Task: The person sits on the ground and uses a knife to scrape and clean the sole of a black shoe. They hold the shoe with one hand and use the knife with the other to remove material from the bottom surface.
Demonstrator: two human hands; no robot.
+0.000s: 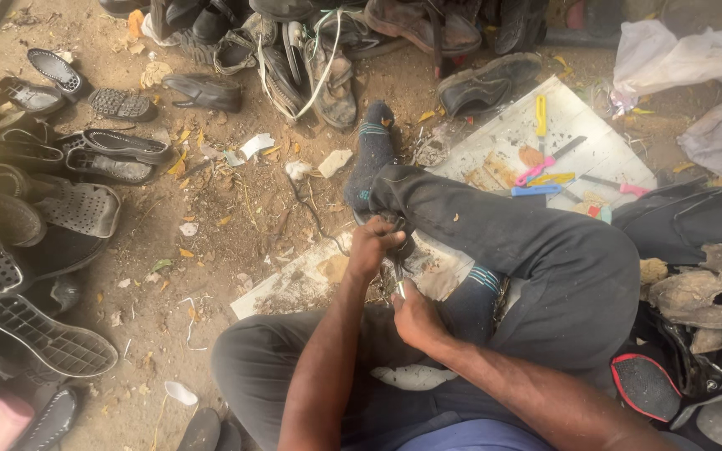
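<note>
Currently I read the left hand [373, 242] clenched around a small dark piece [401, 245], hard to identify, pressed against the raised trouser leg [528, 250], while the right hand [414, 316] grips a thin metal tool [399, 282] just below it. The tool's tip points up toward the left fingers [390, 238]; my judgement: a slip could jab them or the leg.

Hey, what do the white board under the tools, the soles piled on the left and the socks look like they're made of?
White board: seems a rigid painted or laminated sheet, matte, scuffed and stained; material unclear.
Black soles: likely moulded rubber or plastic, dull, with a regular tread pattern.
Dark sock: knitted fabric, soft and ribbed, with light stripes.
Left hand and right hand grip a thin tool, possibly metal.
</note>
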